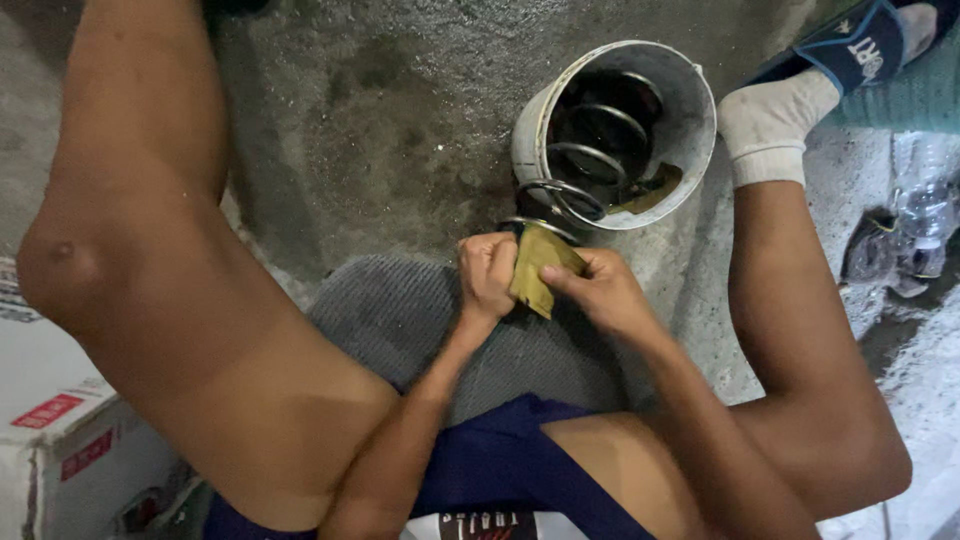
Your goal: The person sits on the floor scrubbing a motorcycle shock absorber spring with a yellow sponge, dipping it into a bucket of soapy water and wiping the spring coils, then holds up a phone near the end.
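Two bare legs fill the left and right of the frame, with a rough concrete floor (380, 130) seen between them. A grey cushion (400, 310) is set at the centre, under the seated person. A white cardboard box (50, 420) is seen at the lower left edge. A white metal bucket (690, 130) lies tipped on its side in the upper middle, its mouth turned toward the camera. A dark coil spring (590, 150) is lodged in it; the spring's long axis runs from inside the bucket down and left, and its lowest coils project past the rim to just above both hands. A scrap of brownish sheet (655, 188) is seen inside the bucket, beside the spring.

At the centre a folded piece of yellow-brown abrasive paper (538, 270) is held against the spring's lowest coil. The left hand (487, 275) is closed into a fist on the paper's left side, and whether it also grips the coil cannot be told. The right hand (605, 290) is closed narrowly, thumb and fingers pinching the paper's right edge. Both hands lie directly below the spring's end, about equally near it.

A socked foot in a blue slipper (850, 45) is seen at the upper right, and a clear plastic bottle (925, 205) lies at the right edge. Nothing is seen between the hands and the spring.
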Demonstrator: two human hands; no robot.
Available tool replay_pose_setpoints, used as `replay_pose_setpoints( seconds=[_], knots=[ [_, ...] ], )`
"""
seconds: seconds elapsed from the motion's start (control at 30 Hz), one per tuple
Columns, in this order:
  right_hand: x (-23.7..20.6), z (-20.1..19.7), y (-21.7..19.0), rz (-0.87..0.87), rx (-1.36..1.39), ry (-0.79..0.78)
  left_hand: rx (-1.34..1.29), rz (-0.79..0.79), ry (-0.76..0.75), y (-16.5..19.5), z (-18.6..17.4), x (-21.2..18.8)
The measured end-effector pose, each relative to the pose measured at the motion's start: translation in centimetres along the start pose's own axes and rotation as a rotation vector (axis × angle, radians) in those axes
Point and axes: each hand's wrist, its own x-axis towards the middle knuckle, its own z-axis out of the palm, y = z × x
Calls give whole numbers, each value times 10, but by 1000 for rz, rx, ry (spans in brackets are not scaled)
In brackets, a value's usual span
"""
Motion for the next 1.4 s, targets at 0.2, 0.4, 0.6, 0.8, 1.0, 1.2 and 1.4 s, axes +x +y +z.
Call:
replay_pose_setpoints(
  seconds=[0.2, 0.4, 0.6, 0.8, 1.0, 1.2, 1.4],
  knots=[
    [-1, 3, -19, 52, 12, -79, 95, 90, -15, -11, -1, 2],
    [0, 19, -21, 15, 9, 30, 33, 102, 11, -19, -1, 2],
    [1, -7, -13, 70, 117, -181, -65, -55, 45, -19, 3, 1],
    [5, 15, -8, 32, 131, 54, 22, -48, 105, -7, 1, 3],
    [3, -3, -8, 60, 161, -93, 8, -26, 72, -8, 0, 6],
    [4, 20, -5, 84, 139, 116, 8, -2, 97, -6, 1, 3],
    [-11, 9, -27, 64, 155, -23, -66, -78, 56, -7, 1, 4]
  ],
)
